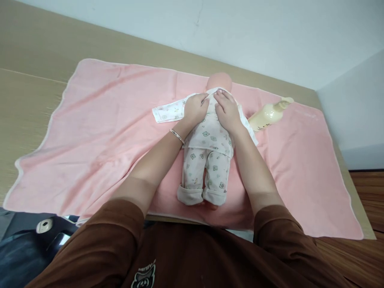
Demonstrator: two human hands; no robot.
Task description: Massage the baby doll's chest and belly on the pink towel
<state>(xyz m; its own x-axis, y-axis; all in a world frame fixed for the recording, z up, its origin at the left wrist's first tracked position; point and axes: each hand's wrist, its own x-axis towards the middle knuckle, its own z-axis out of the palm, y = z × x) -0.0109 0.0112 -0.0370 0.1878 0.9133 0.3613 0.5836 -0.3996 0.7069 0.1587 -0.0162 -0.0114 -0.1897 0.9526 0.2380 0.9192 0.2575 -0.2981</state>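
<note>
**Hands meet at a doll's collar**

Sleeves (120, 232) of brown cloth fill the view on the near side of the doll (219, 82), with a dark bag (27, 248) well off to its near left. Both forearms run up along the doll's flanks, one on each side (a thin bracelet (176, 136) circles the left wrist). This looks like a way of holding the body square and steady between them.

The doll lies lengthwise, feet towards the person and head away, in the middle of a pink blanket (105, 132). The blanket probably serves as padding over the hard table (30, 52). The doll wears pale trousers (193, 168) with rolled cuffs and a matching shirt (210, 138), both printed with small green figures. Its head is bald and pink; whether the face is turned up cannot be told.

At the doll's neckline the hands come together, nearly touching. The left hand (195, 108) has its fingers curled and closed on the shirt's collar edge. The right hand (228, 112) lies flatter on the chest, fingertips at the collar; whether it pinches cloth cannot be told.

One loose shirt sleeve spreads out left of the doll. To the doll's right a cream bottle (268, 114) lies on its side on the blanket, near but apart. Beyond the doll's head come the table's far edge and a pale wall (270, 36).
</note>
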